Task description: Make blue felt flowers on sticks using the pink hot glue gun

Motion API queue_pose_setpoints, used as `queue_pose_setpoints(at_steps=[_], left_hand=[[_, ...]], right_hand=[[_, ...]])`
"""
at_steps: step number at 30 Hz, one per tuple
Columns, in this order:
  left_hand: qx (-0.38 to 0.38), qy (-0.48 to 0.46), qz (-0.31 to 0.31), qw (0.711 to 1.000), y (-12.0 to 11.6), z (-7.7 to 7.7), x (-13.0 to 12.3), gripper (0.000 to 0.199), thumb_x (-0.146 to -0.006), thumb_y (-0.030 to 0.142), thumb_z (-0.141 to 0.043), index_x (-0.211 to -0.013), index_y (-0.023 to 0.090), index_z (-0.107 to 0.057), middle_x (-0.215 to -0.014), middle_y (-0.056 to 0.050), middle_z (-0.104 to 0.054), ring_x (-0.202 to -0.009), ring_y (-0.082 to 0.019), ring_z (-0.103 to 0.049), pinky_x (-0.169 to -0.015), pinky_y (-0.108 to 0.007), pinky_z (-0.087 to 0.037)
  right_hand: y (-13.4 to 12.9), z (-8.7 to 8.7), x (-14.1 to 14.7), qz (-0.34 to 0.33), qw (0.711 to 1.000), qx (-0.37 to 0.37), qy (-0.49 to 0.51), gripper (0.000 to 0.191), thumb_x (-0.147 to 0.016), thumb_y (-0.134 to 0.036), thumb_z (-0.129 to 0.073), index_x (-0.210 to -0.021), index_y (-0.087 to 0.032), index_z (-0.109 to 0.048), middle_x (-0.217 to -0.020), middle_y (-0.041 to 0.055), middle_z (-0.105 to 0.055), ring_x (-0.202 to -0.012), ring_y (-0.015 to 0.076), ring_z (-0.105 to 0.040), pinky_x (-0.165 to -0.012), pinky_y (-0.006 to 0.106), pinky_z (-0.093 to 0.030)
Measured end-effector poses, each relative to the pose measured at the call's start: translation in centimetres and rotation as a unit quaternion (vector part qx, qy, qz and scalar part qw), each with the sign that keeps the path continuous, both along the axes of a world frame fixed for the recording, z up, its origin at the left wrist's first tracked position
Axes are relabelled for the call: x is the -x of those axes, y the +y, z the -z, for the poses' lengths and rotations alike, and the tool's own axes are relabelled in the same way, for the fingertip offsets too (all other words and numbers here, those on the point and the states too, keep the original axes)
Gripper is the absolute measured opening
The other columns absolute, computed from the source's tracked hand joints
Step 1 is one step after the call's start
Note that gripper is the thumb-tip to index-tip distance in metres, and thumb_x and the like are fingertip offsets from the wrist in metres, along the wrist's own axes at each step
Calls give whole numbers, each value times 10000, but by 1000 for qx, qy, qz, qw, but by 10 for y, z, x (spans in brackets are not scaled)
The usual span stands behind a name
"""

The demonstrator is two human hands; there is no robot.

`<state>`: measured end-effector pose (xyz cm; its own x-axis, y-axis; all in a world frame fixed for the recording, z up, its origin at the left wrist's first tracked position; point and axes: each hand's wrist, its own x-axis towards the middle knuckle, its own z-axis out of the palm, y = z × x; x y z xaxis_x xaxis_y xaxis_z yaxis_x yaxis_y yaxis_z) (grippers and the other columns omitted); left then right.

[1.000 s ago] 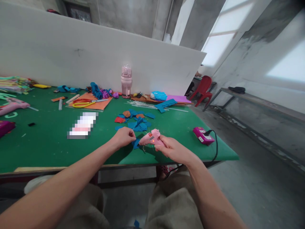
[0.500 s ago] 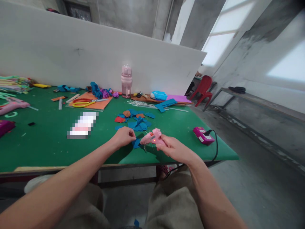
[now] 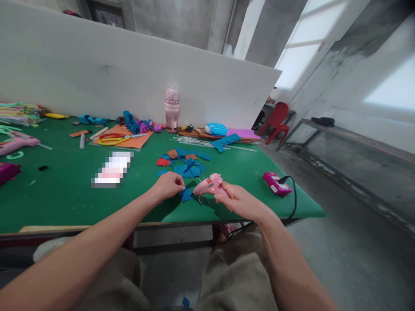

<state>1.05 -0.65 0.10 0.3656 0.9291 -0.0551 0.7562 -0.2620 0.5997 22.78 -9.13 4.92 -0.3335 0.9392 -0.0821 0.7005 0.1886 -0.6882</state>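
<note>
My right hand is wrapped round the handle of a pink glue gun, its small light glowing orange. The gun's nozzle points left, just right of a small blue felt piece near the table's front edge. My left hand pinches that piece at its upper left edge, thumb and finger together. Behind my hands lies a loose pile of cut blue felt pieces, with a red piece and brown ones among them.
On the green table are yellow-handled scissors, a pink bottle, a magenta power box with a black cord, and a blurred-out rectangle. Another pink glue gun lies far left. A white board stands behind.
My right hand has moved the glue gun slightly to the right, so its nozzle is a little farther from the felt piece. My left hand stays nearly still.
</note>
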Motion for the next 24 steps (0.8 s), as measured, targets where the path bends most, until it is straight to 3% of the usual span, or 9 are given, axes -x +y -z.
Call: queue_pose_setpoints(at_steps=[7, 14, 24], left_hand=[[2, 3, 0, 1000, -1, -2, 0, 114, -626, 242, -570, -603, 151, -635, -593, -13, -627, -594, -136, -551, -507, -218, -352], [-2, 6, 3, 1000, 0, 0, 1, 112, -622, 233, -566, -610, 147, -637, -582, -12, -617, -576, -133, -541, -502, -222, -348], [-2, 13, 15, 1000, -1, -2, 0, 132, -630, 238, -553, -621, 148, -649, -604, -17, -633, -612, -142, -554, -521, -220, -358]], right_hand=[[0, -1, -3, 14, 1000, 2, 6, 241, -803, -278, -445, -998, -163, -529, -714, 4, -560, -605, 117, -476, -580, 229, -365], [-2, -5, -9, 23, 997, 34, 70, 227, -824, -337, -408, -891, -150, -520, -722, 6, -542, -510, 85, -423, -492, 209, -348], [1, 4, 12, -34, 998, -40, -21, 259, -804, -283, -458, -1019, -163, -539, -823, 30, -595, -699, 147, -495, -620, 241, -354]])
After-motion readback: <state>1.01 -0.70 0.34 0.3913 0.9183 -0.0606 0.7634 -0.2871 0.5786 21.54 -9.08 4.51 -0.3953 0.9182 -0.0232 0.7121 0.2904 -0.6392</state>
